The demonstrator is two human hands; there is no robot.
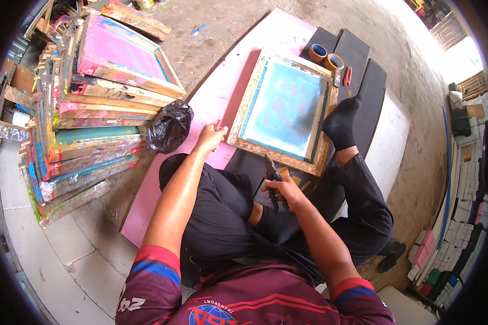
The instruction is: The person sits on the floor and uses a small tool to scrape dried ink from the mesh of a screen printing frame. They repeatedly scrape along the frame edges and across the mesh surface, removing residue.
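Observation:
My left hand (211,137) is closed around a slim screwdriver-like tool (220,118) with a red handle, its thin end pointing away from me. In my right hand (286,193) is a pair of dark pliers (271,172), jaws pointing up toward the frame. Just beyond both hands lies a wooden screen-printing frame (248,146) with pale blue mesh (284,105), flat and slightly turned. My left hand is by its near left corner; the pliers are close to its near edge. My black-socked foot (342,123) rests against its right side.
Paint-stained screen frames (111,92) are stacked at left, beside a black plastic bag (169,126). Two tape rolls (334,61) and a red-handled tool (347,76) lie beyond the frame on black padding (354,46). A pink board (200,103) extends beneath. White stacked material (461,200) stands far right.

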